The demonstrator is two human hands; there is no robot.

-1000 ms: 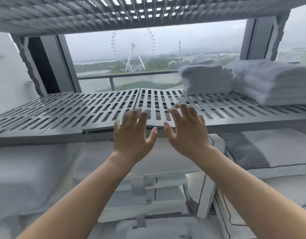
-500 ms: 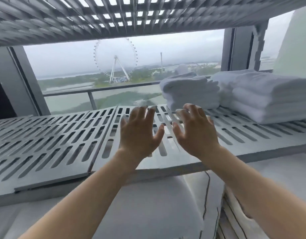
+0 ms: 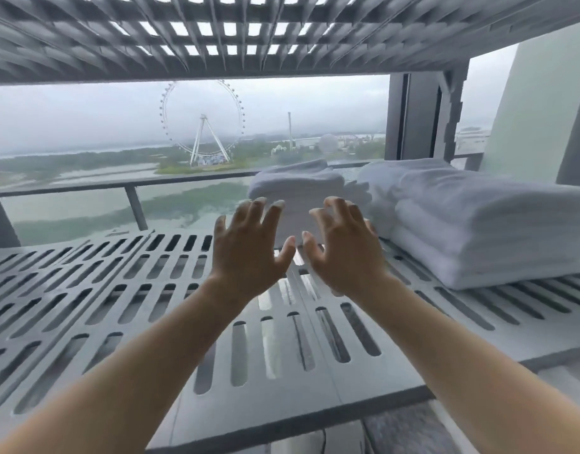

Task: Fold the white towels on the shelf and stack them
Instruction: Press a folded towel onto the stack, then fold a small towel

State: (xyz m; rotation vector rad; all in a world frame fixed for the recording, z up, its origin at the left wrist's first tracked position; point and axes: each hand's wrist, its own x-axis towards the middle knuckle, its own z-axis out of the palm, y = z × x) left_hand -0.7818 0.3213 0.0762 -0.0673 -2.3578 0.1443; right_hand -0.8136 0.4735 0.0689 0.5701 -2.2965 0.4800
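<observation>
Two piles of white towels sit on the grey slatted shelf [image 3: 85, 290]. The smaller pile [image 3: 298, 188] lies at the back middle, and a larger folded stack [image 3: 478, 224] stands to its right. My left hand [image 3: 249, 250] and my right hand [image 3: 344, 247] are raised side by side over the shelf, just in front of the smaller pile. Both have spread, slightly bent fingers and hold nothing. Their fingertips overlap the pile's front in the view; I cannot tell whether they touch it.
Another slatted shelf [image 3: 249, 34] hangs close overhead. Behind the shelf is a window with a railing [image 3: 118, 188] and a dark frame post [image 3: 413, 119] at the right. The shelf's left half is bare slats.
Both hands have reached forward across the shelf toward the smaller towel pile, and the view has moved closer and up. The right hand's fingers have curled a little more.
</observation>
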